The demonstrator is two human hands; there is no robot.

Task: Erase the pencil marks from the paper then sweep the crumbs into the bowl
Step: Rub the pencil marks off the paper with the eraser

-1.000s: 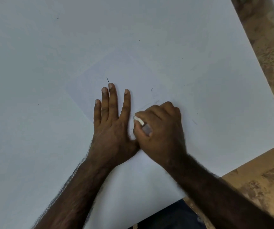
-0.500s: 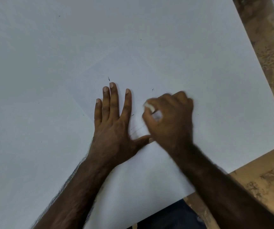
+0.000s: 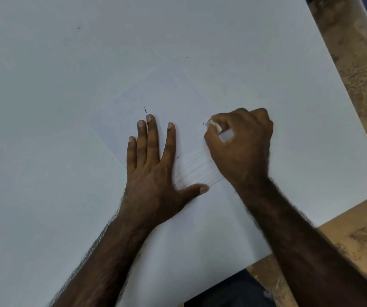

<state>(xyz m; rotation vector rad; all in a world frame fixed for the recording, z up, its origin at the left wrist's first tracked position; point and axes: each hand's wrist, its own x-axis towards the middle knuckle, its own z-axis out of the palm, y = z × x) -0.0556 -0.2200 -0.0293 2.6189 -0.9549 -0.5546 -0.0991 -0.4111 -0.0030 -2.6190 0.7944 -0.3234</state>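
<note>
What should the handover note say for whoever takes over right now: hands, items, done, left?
Left hand: flat, fingers spread, pinning the paper.
Right hand: grips the white eraser, working on the paper.
Done: erasing under way; a few dark crumbs lie scattered.
Left: faint pencil lines remain between the hands; then sweep the crumbs. The bowl is out of view.

Upper half and whole left of frame: bare white table top (image 3: 56, 107), open for a pass. Centre blocked by left hand (image 3: 153, 173) flat on the paper (image 3: 191, 103) and right hand (image 3: 242, 145) just beside it. Forearms cross lower centre and lower right.
</note>
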